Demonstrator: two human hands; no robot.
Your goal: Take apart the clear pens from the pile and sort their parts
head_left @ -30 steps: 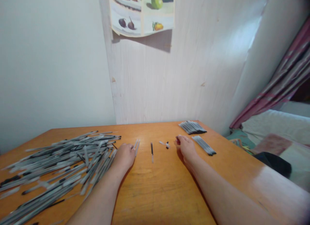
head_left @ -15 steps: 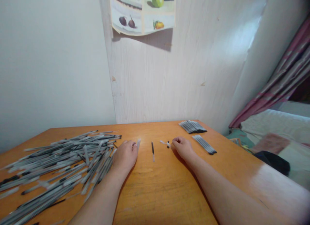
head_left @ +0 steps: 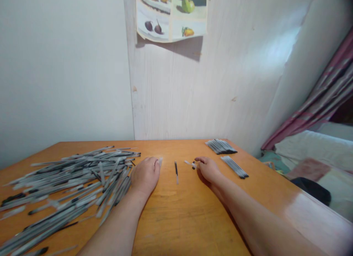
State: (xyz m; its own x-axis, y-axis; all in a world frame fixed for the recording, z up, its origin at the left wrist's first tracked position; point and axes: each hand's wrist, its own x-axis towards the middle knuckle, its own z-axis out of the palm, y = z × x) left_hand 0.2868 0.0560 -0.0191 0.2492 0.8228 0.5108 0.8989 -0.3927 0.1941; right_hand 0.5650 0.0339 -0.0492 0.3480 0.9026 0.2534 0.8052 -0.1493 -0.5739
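Observation:
My left hand (head_left: 145,174) rests on the orange table (head_left: 182,219) with fingers curled over a clear pen barrel (head_left: 160,161) whose tip pokes out past them. A big loose pile of grey pens (head_left: 68,190) spreads to its left. My right hand (head_left: 207,168) is closed in a pinch on a small pen part (head_left: 190,163) lying on the table. Between the hands lies a single thin pen refill (head_left: 176,171).
Two neat groups of finished pens (head_left: 221,146) (head_left: 235,166) lie at the table's far right corner. A fruit poster (head_left: 171,15) hangs on the wall. A bed with cushions (head_left: 311,164) and a red curtain (head_left: 325,94) are on the right.
My right hand has moved left from beside the small pen row onto the small pen part. The left hand has closed further over the clear barrel. The view has tilted slightly.

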